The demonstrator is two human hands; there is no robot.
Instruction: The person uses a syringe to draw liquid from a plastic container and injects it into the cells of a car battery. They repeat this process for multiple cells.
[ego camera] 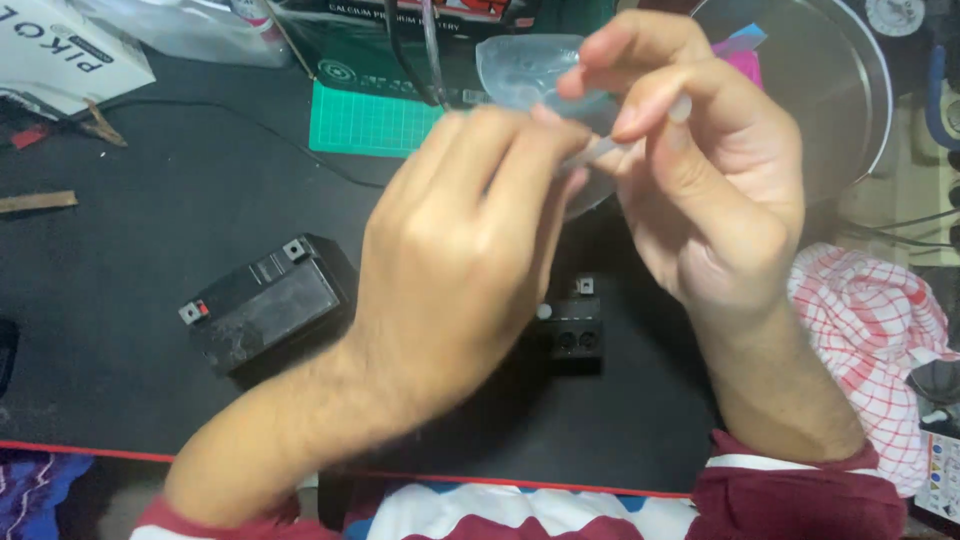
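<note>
My left hand [455,250] and my right hand [710,190] are raised together above a black mat [130,260]. Between their fingertips they pinch a small clear plastic bag [525,70], with a thin clear strip of it held where the fingers meet. Under the hands sit two black batteries: one [265,300] lies to the left with its terminals showing, the other [570,325] is partly hidden below my left hand.
A green cutting mat [365,120] and a dark box [350,45] stand at the back. A white box [65,50] is at the back left. A round dark disc [820,80] lies at the back right. A red-and-white checked cloth [870,320] is at the right.
</note>
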